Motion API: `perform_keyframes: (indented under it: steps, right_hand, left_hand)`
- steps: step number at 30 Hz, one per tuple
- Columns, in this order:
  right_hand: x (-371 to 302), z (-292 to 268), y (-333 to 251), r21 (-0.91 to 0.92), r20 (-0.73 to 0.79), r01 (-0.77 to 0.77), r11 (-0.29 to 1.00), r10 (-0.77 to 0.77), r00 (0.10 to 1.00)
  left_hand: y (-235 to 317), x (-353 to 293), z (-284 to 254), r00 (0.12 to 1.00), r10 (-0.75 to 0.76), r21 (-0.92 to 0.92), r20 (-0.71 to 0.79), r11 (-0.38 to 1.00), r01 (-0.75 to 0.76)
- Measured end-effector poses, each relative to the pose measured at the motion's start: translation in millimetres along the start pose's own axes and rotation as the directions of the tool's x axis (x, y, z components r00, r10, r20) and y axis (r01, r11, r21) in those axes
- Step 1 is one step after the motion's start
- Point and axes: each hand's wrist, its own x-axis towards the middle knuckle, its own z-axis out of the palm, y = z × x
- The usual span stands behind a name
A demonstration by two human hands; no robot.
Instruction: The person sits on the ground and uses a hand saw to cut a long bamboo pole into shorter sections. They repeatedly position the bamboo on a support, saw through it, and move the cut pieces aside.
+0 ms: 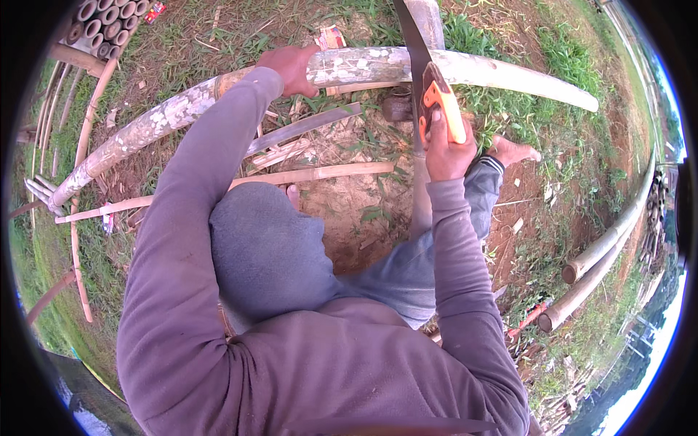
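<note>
Your left hand (289, 69) curls its fingers over the pole (356, 65), lying left-to-right; rightward, your right hand (448, 151) clasps the saw (419, 62), blade crosswise.

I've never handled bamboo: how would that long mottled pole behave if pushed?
The pole looks round, so it would probably roll when nudged. If it resembles the stacked poles with hollow ends, it may be light for its size. Its thickness suggests fairly stiff handling.

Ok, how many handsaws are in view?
1: the orange-handled handsaw in the right hand, its blade crossing the mottled bamboo pole. Any others would be hidden.
</note>
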Motion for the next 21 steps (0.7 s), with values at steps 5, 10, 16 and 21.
perform_keyframes:
  steps: [5, 10, 16, 21]
  right_hand:
    - [-144.2, -79.9, 11.3, 0.048, -0.029, 0.072, 0.996, -0.071, 0.997]
    - [-92.2, -57.3, 36.6, -0.181, -0.035, 0.254, 0.95, -0.265, 0.964]
    - [5.3, 6.2, -4.5, 0.052, 0.018, -0.002, 0.999, 0.001, 1.0]
    - [-153.2, -105.8, 24.0, -0.08, 0.019, -0.008, 0.997, 0.009, 1.0]
  left_hand:
    - [-1.3, -5.2, 2.5, 1.0, -0.017, -0.004, 0.003, 1.0, 0.017]
    - [-1.3, 1.8, 8.2, 0.999, -0.011, 0.002, -0.034, 1.0, 0.011]
    - [1.0, 3.1, 1.0, 1.0, 0.004, -0.025, -0.004, 1.0, -0.004]
    - [-7.9, -3.0, 6.5, 0.998, 0.01, 0.023, -0.062, 1.0, -0.009]
